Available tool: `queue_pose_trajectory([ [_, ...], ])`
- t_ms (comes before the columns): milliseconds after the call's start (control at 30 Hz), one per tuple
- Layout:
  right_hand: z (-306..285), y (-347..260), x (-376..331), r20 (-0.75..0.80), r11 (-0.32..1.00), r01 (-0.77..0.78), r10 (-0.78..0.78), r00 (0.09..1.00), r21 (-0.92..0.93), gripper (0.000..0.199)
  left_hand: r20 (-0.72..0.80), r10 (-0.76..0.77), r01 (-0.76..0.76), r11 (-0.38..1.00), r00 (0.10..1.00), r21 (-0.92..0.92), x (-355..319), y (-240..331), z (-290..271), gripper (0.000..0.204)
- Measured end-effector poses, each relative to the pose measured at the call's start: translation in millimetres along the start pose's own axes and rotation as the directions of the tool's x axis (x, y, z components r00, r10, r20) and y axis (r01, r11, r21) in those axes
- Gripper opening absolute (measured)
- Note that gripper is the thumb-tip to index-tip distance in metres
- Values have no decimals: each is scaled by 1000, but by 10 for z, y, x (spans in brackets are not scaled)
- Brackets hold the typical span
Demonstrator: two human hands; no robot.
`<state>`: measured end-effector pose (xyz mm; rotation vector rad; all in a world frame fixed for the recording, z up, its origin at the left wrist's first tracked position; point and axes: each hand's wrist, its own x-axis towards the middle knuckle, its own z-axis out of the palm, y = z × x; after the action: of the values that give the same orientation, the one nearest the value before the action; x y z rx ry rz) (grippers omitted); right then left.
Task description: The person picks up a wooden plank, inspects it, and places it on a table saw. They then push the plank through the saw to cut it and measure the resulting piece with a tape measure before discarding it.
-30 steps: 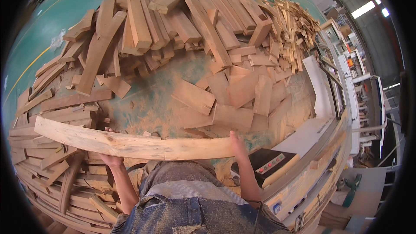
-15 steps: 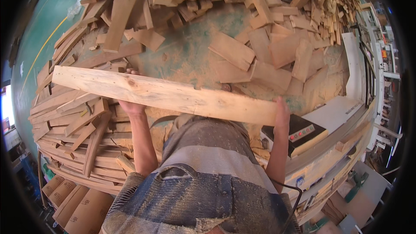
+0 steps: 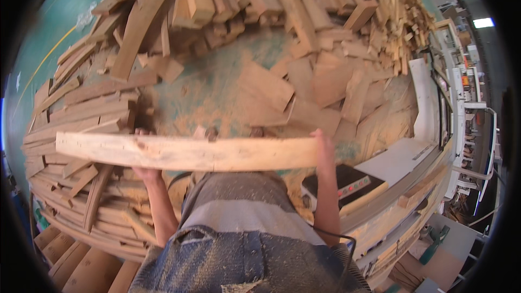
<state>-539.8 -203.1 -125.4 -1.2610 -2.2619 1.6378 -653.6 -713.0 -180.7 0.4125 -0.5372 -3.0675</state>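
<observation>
A long pale wooden board (image 3: 217,154) with a knot near its left part lies across my body, held in front of my waist. My left hand (image 3: 146,171) grips it left of the middle, its fingertips showing past the far edge and the rest hidden behind the board. At the board's right end, my right hand (image 3: 324,152) is closed around the end, with the fingers partly hidden. The board hangs in the air, roughly level from left to right.
Stacked lumber (image 3: 81,114) fills my left side. A heap of thick beams (image 3: 217,0) lies ahead, with flat offcuts (image 3: 315,87) nearer. To my right stands a machine with a black control panel (image 3: 355,184) and a long metal bed. Sawdust covers parts of the green floor (image 3: 201,87).
The board has turned from sloping down to the right to nearly level, and sits lower in the view. Both hands keep their hold. The whole view has shifted slightly.
</observation>
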Motion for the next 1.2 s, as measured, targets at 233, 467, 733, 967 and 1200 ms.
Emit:
queue_pose_trajectory([
  [233,-10,-138,169,94,996,-67,61,994,62,54,165,46,-33,996,985,-82,-194,-169,78,50],
  [467,-8,-99,273,92,999,22,-25,995,32,51,175,72,-79,996,982,33,-230,-130,-273,52],
  [733,-68,-121,107,63,1000,-5,6,998,-6,53,-76,80,-78,997,994,23,-266,-184,-111,44],
  [967,-72,-6,60,57,998,-53,55,997,-38,57,-253,14,-61,982,967,-179,-261,-94,-225,60],
  [1200,-347,720,226,105,954,234,-218,970,-188,51,-64,73,-84,979,995,-186,-231,-271,143,64],
])
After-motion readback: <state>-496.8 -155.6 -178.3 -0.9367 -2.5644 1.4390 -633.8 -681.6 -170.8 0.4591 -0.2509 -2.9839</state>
